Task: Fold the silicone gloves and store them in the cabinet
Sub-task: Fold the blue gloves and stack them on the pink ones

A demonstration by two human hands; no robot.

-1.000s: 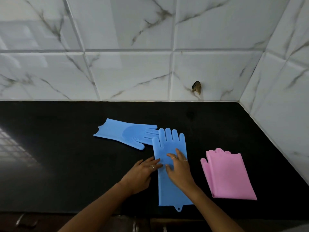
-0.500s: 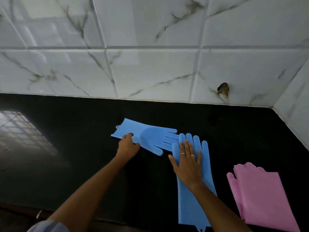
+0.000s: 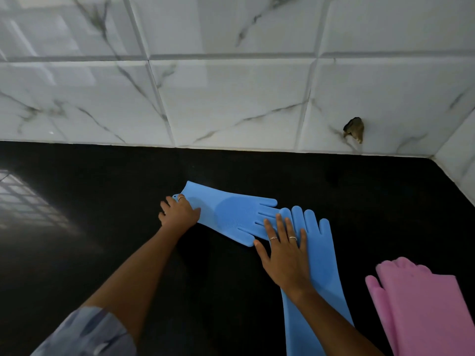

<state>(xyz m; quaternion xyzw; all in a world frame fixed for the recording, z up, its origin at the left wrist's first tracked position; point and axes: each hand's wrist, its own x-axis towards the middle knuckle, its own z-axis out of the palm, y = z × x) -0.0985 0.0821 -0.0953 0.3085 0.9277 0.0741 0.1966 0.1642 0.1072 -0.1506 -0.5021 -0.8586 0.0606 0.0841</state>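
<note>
Right hand (image 3: 285, 255) lies flat with fingers spread, pinning the near blue glove (image 3: 316, 273) to the black countertop (image 3: 102, 253); it grips nothing, just presses. That glove runs lengthwise toward me, fingertips pointing at the tiled wall (image 3: 231, 98). Just right of it sits the pink glove pair (image 3: 421, 309), which looks already folded. Beyond the near glove, my left hand (image 3: 178, 214) curls on the cuff of the far blue glove (image 3: 231, 211), fingers closed over its edge. That glove lies crosswise, its fingertips touching the near glove's fingers. I judge the step to be drawing the far glove onto the near one, so I would keep the right palm firm and match cuffs before folding. No cabinet is in view.
</note>
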